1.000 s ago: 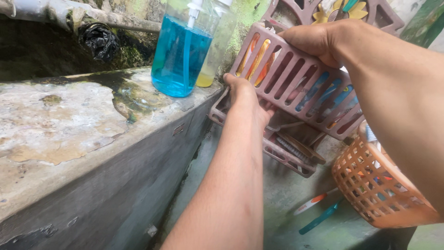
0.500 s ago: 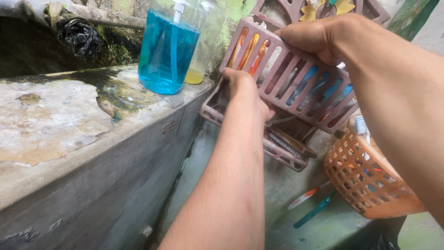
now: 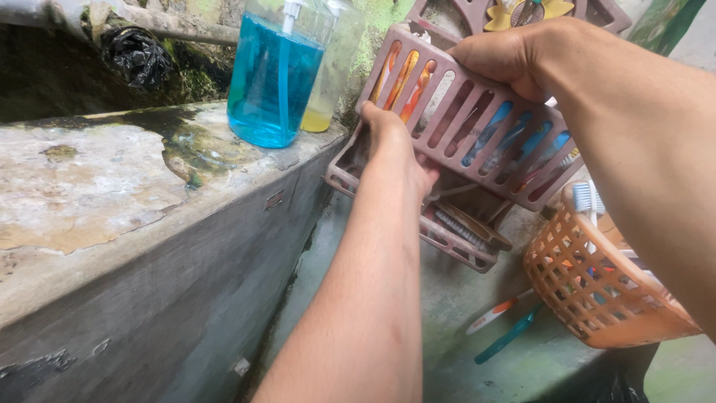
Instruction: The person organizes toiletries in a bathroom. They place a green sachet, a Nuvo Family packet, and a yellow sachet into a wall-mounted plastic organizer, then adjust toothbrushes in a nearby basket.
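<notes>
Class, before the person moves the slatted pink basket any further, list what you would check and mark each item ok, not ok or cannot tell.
1. Right hand grips the top rim of the pink slatted basket: ok.
2. Left hand supports the basket's lower left end: ok, though its fingers are hidden.
3. Basket level: not ok, it tilts down to the right.
4. Items inside the basket secure: cannot tell, only coloured shapes show through the slats.
5. Blue liquid bottle on the ledge stands clear of the basket: ok.
6. Orange basket out of the way: not ok, it sits close below right.
</notes>
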